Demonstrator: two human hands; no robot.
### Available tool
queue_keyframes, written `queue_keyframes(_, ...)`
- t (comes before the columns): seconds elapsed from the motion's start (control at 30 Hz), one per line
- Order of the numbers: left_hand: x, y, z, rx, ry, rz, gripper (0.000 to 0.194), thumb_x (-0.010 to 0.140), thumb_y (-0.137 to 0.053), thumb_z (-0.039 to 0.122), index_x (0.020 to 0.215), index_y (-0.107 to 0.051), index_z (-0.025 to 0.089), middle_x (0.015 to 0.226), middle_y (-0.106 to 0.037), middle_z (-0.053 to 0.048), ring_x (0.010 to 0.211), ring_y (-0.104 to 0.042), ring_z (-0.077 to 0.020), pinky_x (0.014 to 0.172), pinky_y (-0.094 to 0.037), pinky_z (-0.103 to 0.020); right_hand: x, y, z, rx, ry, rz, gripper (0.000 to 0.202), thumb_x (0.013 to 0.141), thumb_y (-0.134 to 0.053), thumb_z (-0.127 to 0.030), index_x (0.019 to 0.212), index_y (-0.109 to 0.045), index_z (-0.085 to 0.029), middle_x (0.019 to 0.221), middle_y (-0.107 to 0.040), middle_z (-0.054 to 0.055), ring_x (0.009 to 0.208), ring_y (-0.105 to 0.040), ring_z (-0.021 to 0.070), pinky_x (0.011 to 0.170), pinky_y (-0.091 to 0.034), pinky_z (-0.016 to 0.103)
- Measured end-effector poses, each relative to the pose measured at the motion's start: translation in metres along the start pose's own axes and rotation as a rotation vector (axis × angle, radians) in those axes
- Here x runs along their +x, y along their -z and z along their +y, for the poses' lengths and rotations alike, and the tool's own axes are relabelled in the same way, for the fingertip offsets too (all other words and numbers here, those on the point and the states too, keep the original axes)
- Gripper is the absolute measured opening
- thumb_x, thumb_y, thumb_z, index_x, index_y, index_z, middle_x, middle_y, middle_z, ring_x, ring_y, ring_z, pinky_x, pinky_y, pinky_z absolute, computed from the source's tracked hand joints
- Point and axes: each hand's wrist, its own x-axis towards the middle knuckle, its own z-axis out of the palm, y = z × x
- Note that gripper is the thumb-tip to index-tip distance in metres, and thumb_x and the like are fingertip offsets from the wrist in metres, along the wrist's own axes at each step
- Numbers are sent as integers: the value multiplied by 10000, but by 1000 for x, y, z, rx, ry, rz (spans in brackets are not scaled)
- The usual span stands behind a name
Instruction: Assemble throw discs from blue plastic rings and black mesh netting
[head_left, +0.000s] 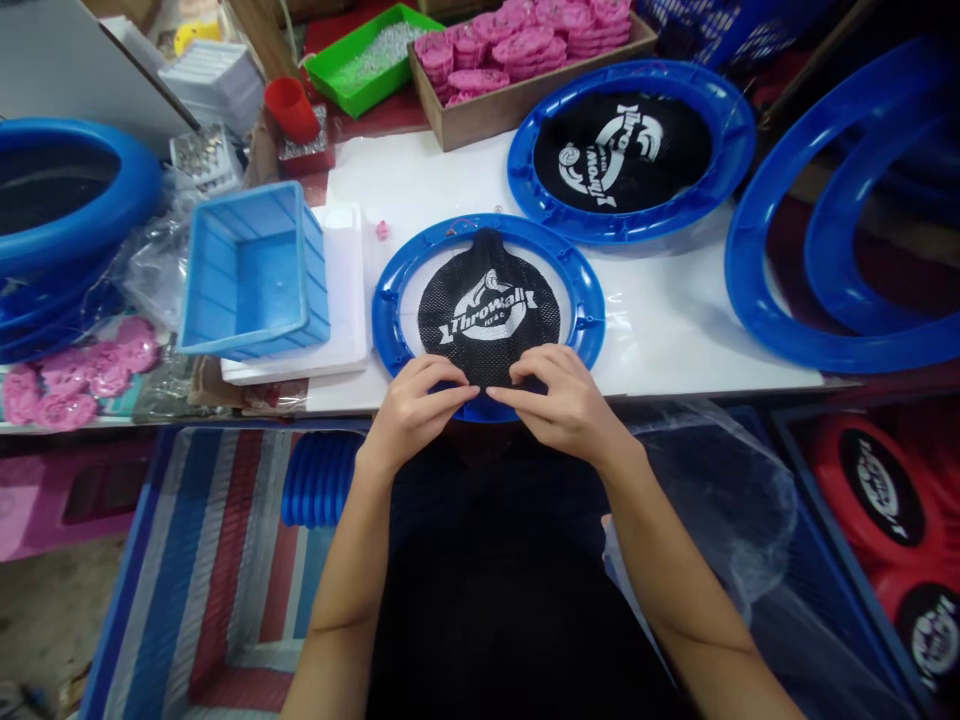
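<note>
A blue plastic ring (pixel 388 300) lies on the white work surface in front of me. Inside it is a black mesh disc (pixel 487 345) with white "Throwall" lettering; its far end reaches the ring's rim, while gaps show at both sides. My left hand (pixel 424 400) pinches the near edge of the mesh, left of the middle. Close beside it, my right hand (pixel 555 395) pinches the same edge on the right. Both hands rest over the near part of the ring and partly hide it.
Behind on the right lies another blue ring with mesh (pixel 521 190). Bare blue rings (pixel 757 300) overlap the right edge. A blue bin (pixel 255 340) stands left. Farther back are a green tray (pixel 330 75) and a cardboard box (pixel 465 125) of pink pieces. Red discs (pixel 832 450) lie lower right.
</note>
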Motion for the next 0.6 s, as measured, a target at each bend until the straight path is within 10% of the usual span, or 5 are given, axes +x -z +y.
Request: queue_keyframes(0.6, 2, 0, -3, 12, 2, 3, 244, 989, -689, 74, 1142, -778, 242, 1081, -779, -85, 1076, -677, -232, 903, -624, -437, -3, -3, 2, 12, -44, 16, 406, 980, -649, -85, 1242, -803, -355, 992, -669, 57, 999, -598, 241, 855, -475, 432)
